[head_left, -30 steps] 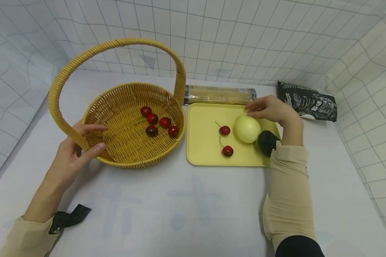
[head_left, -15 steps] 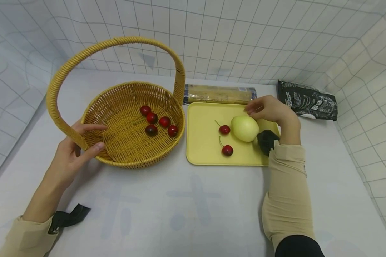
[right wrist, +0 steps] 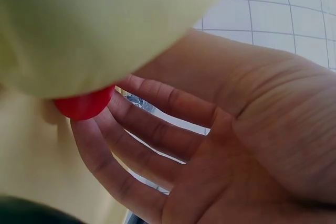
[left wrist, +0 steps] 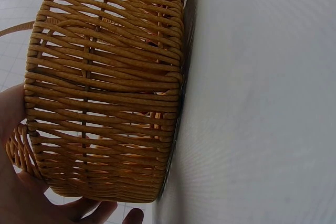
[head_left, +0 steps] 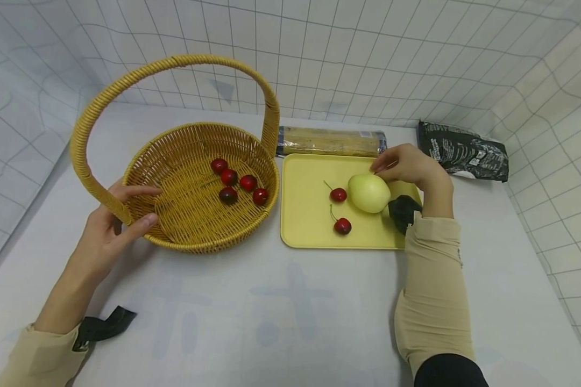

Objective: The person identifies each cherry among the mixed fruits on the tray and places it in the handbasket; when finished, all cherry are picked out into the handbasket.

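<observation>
My left hand (head_left: 99, 231) grips the yellow wicker basket (head_left: 189, 226) at the foot of its handle, thumb and fingers reaching over the rim. Several red cherries (head_left: 248, 183) lie inside, on the right. My right hand (head_left: 409, 165) is bent down over the back right of a yellow tray (head_left: 300, 231). In the right wrist view its curled fingers hold a red cherry (right wrist: 86, 104), partly hidden behind a pale yellow-green fruit (head_left: 368, 193); the thumb tip is hidden too. To the left of that fruit, two stemmed cherries, one behind (head_left: 338, 194) and one in front (head_left: 342, 226), rest on the tray.
A long clear pack with yellow contents (head_left: 329, 141) lies behind the tray. At the back right is a crumpled black packet (head_left: 465, 153). Something dark (head_left: 403, 213) sits by my right cuff; what it is I cannot tell. Gridded white sheets surround the table (head_left: 222, 322).
The pale fruit has shifted and tipped slightly to the left. My right wrist has moved slightly left. My left hand, the basket and its cherries look almost the same.
</observation>
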`<state>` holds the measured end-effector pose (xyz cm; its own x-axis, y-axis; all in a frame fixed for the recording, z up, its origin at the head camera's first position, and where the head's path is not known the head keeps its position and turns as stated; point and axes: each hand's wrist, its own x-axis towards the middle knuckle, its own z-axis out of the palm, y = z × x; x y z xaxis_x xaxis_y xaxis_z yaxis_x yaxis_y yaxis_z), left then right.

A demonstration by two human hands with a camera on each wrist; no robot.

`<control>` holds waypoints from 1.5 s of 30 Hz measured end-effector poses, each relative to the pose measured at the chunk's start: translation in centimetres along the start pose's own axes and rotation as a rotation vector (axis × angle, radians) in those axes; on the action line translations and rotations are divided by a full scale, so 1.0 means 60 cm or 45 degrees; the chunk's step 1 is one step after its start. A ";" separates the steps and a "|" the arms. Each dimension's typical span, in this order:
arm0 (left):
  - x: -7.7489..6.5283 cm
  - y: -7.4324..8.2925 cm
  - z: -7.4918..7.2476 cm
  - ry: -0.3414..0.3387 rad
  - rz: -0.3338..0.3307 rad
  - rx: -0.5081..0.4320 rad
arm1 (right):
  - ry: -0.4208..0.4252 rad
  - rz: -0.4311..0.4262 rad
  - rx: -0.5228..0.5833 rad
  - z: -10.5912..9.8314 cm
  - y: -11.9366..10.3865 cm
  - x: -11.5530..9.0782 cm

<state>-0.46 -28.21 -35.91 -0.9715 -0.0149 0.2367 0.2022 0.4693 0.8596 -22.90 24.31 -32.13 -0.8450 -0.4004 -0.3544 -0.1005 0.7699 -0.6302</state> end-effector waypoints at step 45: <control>-0.001 -0.001 0.000 -0.003 -0.018 0.003 | -0.017 -0.491 0.072 0.053 -0.177 -0.013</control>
<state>-0.43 -28.25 -35.97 -0.9746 -0.0193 0.2230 0.1879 0.4712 0.8618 -19.50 14.90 -27.37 -0.7440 -0.6617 -0.0925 -0.3801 0.5330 -0.7559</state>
